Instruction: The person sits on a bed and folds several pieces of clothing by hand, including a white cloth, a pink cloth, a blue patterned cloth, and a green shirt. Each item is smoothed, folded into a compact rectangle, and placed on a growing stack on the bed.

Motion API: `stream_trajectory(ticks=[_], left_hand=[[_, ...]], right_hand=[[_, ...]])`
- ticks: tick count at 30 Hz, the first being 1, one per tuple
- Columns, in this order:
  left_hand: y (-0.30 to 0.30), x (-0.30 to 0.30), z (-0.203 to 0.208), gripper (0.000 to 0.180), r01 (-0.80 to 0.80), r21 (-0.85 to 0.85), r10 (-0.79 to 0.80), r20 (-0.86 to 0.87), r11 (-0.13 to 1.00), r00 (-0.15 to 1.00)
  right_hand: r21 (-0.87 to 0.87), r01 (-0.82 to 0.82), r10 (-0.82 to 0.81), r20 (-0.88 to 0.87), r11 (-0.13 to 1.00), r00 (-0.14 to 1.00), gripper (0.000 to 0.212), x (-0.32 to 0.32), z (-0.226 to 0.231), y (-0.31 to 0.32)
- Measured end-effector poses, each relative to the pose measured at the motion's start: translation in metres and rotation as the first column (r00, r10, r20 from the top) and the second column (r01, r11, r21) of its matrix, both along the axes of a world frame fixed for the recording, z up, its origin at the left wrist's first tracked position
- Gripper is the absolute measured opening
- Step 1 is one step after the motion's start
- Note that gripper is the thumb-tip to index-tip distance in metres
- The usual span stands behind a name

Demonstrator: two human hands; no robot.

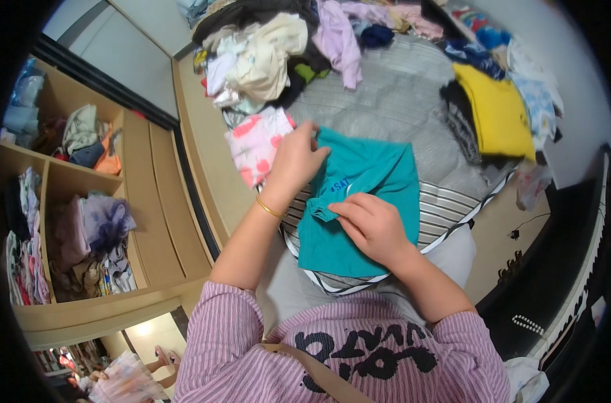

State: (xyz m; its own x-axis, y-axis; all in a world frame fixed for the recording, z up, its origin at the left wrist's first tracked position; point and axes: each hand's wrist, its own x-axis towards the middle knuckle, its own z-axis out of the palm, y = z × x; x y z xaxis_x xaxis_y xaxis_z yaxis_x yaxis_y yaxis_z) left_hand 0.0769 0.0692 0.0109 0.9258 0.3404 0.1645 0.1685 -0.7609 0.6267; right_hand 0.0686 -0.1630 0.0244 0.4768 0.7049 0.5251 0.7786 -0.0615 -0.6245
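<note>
A teal garment lies partly spread on the near edge of the grey striped bed cover, right in front of me. It has a small dark print, and a gathered part bunches up near its left side; its exact kind is unclear. With fingers curled, my left hand grips its upper left edge. Lower down, my right hand pinches the gathered part between thumb and fingers. Beside my left wrist sits a folded white cloth with a pink-red fruit print, partly covered by that hand.
Heaped clothes cover the far left of the bed cover. A folded yellow garment rests at the right among dark and blue clothes. Wooden shelves full of clothes stand left. A white bead string lies on a black surface.
</note>
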Motion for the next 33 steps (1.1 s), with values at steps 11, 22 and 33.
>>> stream_trajectory(ticks=[11, 22, 33], left_hand=[[-0.028, -0.044, 0.022, 0.031, 0.016, -0.157, -0.011, 0.031, 0.988, 0.999], [0.007, -0.052, -0.017, 0.055, -0.226, -0.702, 0.09, -0.227, 0.676, 0.97], [0.007, -0.049, -0.048, 0.028, -0.196, -0.516, 0.21, -0.031, 0.834, 0.977]], right_hand=[[0.069, 0.012, -0.009, -0.041, 0.998, 0.999, 0.022, 0.008, 0.005, -0.005], [-0.229, 0.068, -0.041, 0.12, 0.971, 0.992, 0.023, 0.106, -0.014, 0.076], [-0.422, -0.276, 0.218, -0.179, 0.864, 0.959, 0.037, 0.146, -0.045, 0.124]])
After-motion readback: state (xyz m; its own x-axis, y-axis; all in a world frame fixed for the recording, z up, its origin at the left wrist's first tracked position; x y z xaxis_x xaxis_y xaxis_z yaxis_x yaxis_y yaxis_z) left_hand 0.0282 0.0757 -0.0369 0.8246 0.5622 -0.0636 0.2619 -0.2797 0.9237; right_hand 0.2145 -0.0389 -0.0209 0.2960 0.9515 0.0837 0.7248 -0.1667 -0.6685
